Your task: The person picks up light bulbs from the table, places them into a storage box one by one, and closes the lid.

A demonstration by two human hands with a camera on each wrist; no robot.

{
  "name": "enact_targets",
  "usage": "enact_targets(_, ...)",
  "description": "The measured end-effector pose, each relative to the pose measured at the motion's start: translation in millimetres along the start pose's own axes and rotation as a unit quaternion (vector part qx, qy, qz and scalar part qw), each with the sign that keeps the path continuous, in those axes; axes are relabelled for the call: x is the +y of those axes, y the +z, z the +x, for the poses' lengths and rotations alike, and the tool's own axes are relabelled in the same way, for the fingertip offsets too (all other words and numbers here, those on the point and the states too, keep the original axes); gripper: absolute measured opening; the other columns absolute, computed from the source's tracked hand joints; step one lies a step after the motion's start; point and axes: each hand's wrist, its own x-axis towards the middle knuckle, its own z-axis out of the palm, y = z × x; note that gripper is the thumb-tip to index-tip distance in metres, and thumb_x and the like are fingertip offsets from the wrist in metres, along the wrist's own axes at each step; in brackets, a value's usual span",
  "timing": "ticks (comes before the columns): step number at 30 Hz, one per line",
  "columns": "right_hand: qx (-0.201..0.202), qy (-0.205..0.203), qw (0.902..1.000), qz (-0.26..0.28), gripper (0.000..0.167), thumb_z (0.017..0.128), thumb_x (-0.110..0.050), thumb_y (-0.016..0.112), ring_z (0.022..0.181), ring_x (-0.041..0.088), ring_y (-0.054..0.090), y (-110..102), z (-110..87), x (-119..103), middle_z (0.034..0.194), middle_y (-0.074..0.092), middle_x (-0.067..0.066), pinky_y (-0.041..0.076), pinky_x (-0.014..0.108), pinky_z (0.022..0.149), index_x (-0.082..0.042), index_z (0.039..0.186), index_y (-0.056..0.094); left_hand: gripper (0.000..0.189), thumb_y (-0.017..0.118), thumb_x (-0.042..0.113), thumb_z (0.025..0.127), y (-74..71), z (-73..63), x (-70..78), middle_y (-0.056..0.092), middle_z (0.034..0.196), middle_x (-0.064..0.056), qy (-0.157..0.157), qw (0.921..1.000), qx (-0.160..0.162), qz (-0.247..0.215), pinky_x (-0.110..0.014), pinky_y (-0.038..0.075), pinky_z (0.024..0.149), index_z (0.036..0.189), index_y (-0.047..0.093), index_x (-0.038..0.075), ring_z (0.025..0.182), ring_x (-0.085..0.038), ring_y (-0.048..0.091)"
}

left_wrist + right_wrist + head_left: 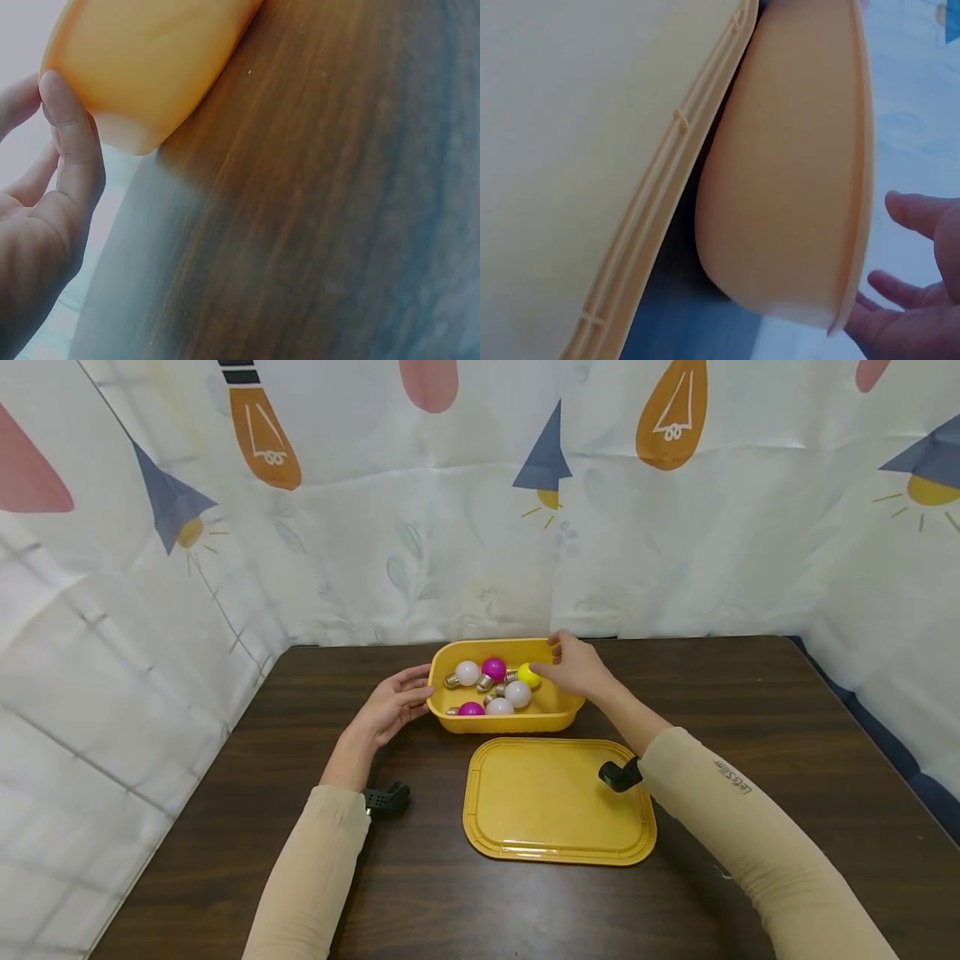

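A yellow plastic container [551,720] stands near the back of the table with several light bulbs in it, among them a white bulb [467,672], a magenta bulb [493,668] and a yellow bulb [528,675]. My left hand [393,703] holds the container's left end, thumb [71,120] against its outer wall. At the back right corner is my right hand [577,667], fingers by the rim and thumb over the inside near the yellow bulb. In the right wrist view, that thumb [915,212] stands apart from the rim.
In front of the container lies a flat yellow lid [555,797] with a ridged edge, under my right wrist. The dark wooden table [420,893] ends at the back by a patterned curtain [465,543]. Each wrist wears a black strap.
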Motion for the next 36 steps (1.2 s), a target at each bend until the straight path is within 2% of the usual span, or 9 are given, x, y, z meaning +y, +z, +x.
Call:
enact_targets(4, -0.001, -0.019, 0.9991, 0.038, 0.061, 0.101, -0.033, 0.068, 0.129, 0.036, 0.052, -8.4, -5.0, 9.6, 0.142, 0.052, 0.022, 0.047, 0.049, 0.105, 0.000, 0.147, 0.044, 0.055, 0.059, 0.005, 0.105, 0.9, 0.0, 0.5, 0.048, 0.144, -0.025, -0.002, 1.0000, -0.001, 0.002, -0.025, 0.057, 0.083, 0.156, 0.039, 0.005, 0.105, -0.022, 0.066)
enact_targets(8, 0.005, -0.040, 0.9960, 0.080, 0.052, 0.103, -0.032, 0.066, 0.128, 0.033, 0.054, -17.1, -15.5, 17.7, 0.140, 0.054, 0.017, 0.048, 0.049, 0.104, -0.003, 0.143, 0.050, 0.056, 0.061, 0.007, 0.105, 1.3, 1.0, 0.7, 0.050, 0.142, -0.024, -0.002, 1.0000, -0.001, 0.004, -0.025, 0.057, 0.083, 0.157, 0.039, 0.005, 0.105, -0.022, 0.067)
enact_targets(14, 0.016, -0.070, 0.9822, 0.174, 0.045, 0.106, -0.026, 0.062, 0.119, 0.037, 0.059, -29.0, -35.0, 27.3, 0.133, 0.054, 0.018, 0.052, 0.051, 0.098, 0.001, 0.139, 0.050, 0.057, 0.063, 0.007, 0.103, 5.0, 3.1, 1.6, 0.054, 0.136, -0.021, -0.002, 1.0000, -0.001, 0.004, -0.026, 0.057, 0.082, 0.156, 0.041, 0.005, 0.100, -0.020, 0.067)
enact_targets(17, 0.044, -0.081, 0.9750, 0.202, 0.045, 0.107, -0.027, 0.060, 0.113, 0.037, 0.061, -32.9, -40.0, 35.3, 0.130, 0.053, 0.019, 0.056, 0.045, 0.093, 0.003, 0.139, 0.049, 0.056, 0.063, 0.008, 0.103, 6.3, 3.1, 2.1, 0.054, 0.135, -0.021, -0.002, 0.9999, 0.004, 0.009, -0.026, 0.057, 0.081, 0.155, 0.042, 0.004, 0.098, -0.019, 0.067)
enact_targets(21, 0.066, -0.068, 0.9699, 0.224, 0.044, 0.108, -0.028, 0.057, 0.109, 0.034, 0.063, -38.7, -45.4, 50.4, 0.130, 0.052, 0.019, 0.058, 0.038, 0.088, 0.002, 0.138, 0.048, 0.054, 0.062, 0.008, 0.104, 8.0, 3.2, 1.6, 0.053, 0.135, -0.024, -0.004, 0.9999, 0.006, 0.014, -0.026, 0.057, 0.081, 0.155, 0.042, 0.004, 0.099, -0.021, 0.066)
enact_targets(22, 0.065, -0.062, 0.9688, 0.231, 0.044, 0.108, -0.028, 0.057, 0.108, 0.032, 0.063, -40.1, -47.3, 54.2, 0.130, 0.052, 0.019, 0.058, 0.039, 0.089, 0.002, 0.138, 0.048, 0.054, 0.062, 0.008, 0.104, 8.3, 3.0, 1.6, 0.053, 0.135, -0.024, -0.006, 0.9999, 0.006, 0.015, -0.026, 0.057, 0.081, 0.154, 0.042, 0.004, 0.099, -0.022, 0.066)
enact_targets(28, 0.043, -0.033, 0.9658, 0.254, 0.048, 0.108, -0.030, 0.056, 0.109, 0.033, 0.062, -48.6, -63.8, 69.0, 0.135, 0.050, 0.020, 0.056, 0.046, 0.094, 0.001, 0.142, 0.044, 0.054, 0.062, 0.009, 0.105, 7.6, 1.2, 1.5, 0.051, 0.138, -0.026, -0.008, 0.9999, -0.002, 0.012, -0.026, 0.057, 0.080, 0.155, 0.042, 0.005, 0.098, -0.021, 0.066)
enact_targets(32, 0.028, -0.025, 0.9649, 0.260, 0.050, 0.108, -0.031, 0.057, 0.110, 0.032, 0.062, -52.0, -71.6, 77.3, 0.133, 0.051, 0.019, 0.056, 0.044, 0.093, 0.001, 0.143, 0.042, 0.054, 0.062, 0.011, 0.105, 7.5, -1.1, 2.1, 0.050, 0.140, -0.026, -0.011, 0.9999, -0.004, 0.011, -0.026, 0.058, 0.080, 0.154, 0.043, 0.004, 0.094, -0.019, 0.067)
enact_targets(36, 0.010, -0.021, 0.9646, 0.263, 0.048, 0.109, -0.030, 0.056, 0.114, 0.035, 0.061, -53.3, -76.2, 84.3, 0.133, 0.051, 0.020, 0.056, 0.044, 0.094, 0.001, 0.143, 0.042, 0.054, 0.063, 0.019, 0.105, 5.7, -6.1, 3.6, 0.051, 0.141, -0.025, -0.021, 0.9993, 0.000, 0.029, -0.028, 0.058, 0.083, 0.153, 0.043, 0.005, 0.094, -0.018, 0.067)
